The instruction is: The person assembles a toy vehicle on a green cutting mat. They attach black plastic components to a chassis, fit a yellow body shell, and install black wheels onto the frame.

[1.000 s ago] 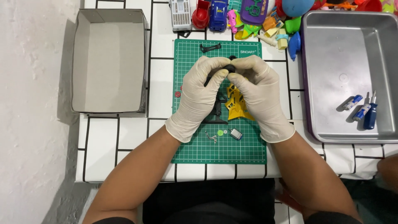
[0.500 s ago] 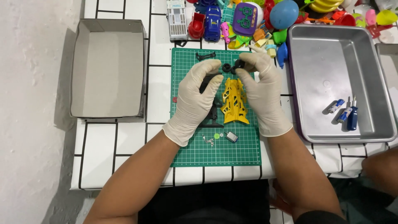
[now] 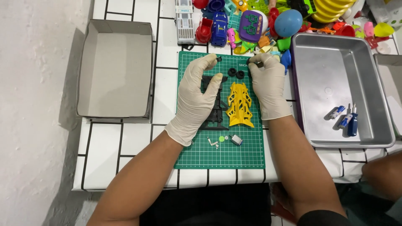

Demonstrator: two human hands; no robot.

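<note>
Gloved hands work over a green cutting mat (image 3: 251,155). The left hand (image 3: 197,98) pinches a tiny black part (image 3: 219,59) at its fingertips, palm over a black plastic frame (image 3: 215,113). The right hand (image 3: 268,86) pinches a small black wheel (image 3: 254,62). Between them, a ribbed yellow car shell (image 3: 239,104) lies lengthwise, its long axis running toward and away from the person.
</note>
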